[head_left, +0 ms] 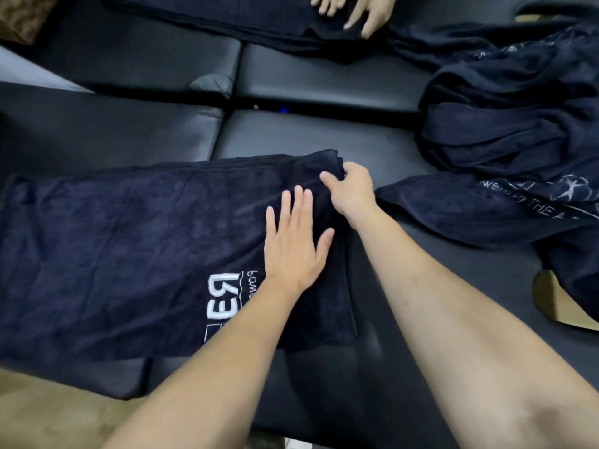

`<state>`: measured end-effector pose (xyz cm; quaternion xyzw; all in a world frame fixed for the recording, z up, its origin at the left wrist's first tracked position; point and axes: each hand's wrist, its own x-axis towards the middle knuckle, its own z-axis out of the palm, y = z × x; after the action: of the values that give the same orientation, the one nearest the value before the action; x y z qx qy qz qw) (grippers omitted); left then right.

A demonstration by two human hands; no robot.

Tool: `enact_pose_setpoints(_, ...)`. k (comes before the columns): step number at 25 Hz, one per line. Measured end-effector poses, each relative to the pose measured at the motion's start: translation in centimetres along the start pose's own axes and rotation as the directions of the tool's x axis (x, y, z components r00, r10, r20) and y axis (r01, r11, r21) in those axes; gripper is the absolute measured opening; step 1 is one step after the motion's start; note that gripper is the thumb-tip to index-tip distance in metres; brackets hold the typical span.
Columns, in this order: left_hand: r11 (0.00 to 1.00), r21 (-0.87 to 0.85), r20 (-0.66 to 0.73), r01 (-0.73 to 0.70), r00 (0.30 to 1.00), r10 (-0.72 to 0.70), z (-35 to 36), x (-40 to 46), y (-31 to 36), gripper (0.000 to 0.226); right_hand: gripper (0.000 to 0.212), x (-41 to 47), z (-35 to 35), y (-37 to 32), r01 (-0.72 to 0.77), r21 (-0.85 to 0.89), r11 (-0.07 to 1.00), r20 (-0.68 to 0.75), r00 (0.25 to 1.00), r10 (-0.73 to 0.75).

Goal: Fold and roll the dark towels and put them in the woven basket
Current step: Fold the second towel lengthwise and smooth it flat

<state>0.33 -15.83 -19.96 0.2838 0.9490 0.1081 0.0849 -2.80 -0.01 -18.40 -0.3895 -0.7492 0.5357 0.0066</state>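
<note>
Two hands work one dark towel (113, 254) spread on the black padded table (324, 131). Left hand (293, 244) lies flat, fingers straight, pressing the cloth beside mirrored white letters (223, 296). Right hand (351, 191) pinches the towel's far right corner. Bare padding lies beyond that edge. A heap of towels (505, 131) to the right shows partial white print, "THE". Another person's hands (359, 9) press a far towel (243, 14).

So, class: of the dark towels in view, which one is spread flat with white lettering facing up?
The flat towel under the left hand, gripped by the right hand. The towels on the right lie crumpled in a heap.
</note>
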Motion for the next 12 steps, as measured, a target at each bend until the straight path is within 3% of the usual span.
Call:
enact_pose_setpoints(2,0.995,0.098,0.027,-0.008,1.0,0.005,0.9,-1.8,0.6,0.077,0.019,0.5,-0.8,0.1,0.043,-0.075,0.996,-0.115,0.992,-0.051)
enact_pose_setpoints(4,0.992,0.122,0.042,-0.02,0.999,0.015,1.6,-4.6,1.2,0.081,0.017,-0.1,-1.5,0.4,0.058,-0.093,0.994,-0.116,0.991,-0.069)
enact_pose_setpoints(6,0.993,0.113,0.067,-0.031,0.997,0.023,2.3,-7.8,2.4,0.089,0.031,-1.8,-1.6,0.9,0.159,-0.226,0.961,-0.085,0.98,-0.182)
enact_pose_setpoints(9,0.995,0.101,0.15,0.004,0.988,-0.019,2.8,-11.3,4.6,0.105,0.038,-4.3,-1.7,1.3,0.401,-0.595,0.697,0.072,0.89,-0.451)
enact_pose_setpoints(10,0.993,0.122,0.172,0.01,0.985,-0.031,2.8,-11.9,4.9,0.106,0.039,-4.8,-1.6,1.4,0.449,-0.613,0.65,0.147,0.873,-0.465)
enact_pose_setpoints(12,0.99,0.139,0.208,0.016,0.977,-0.045,2.5,-12.7,4.9,0.095,0.038,-5.8,-1.6,1.7,0.453,-0.591,0.667,0.213,0.886,-0.413)
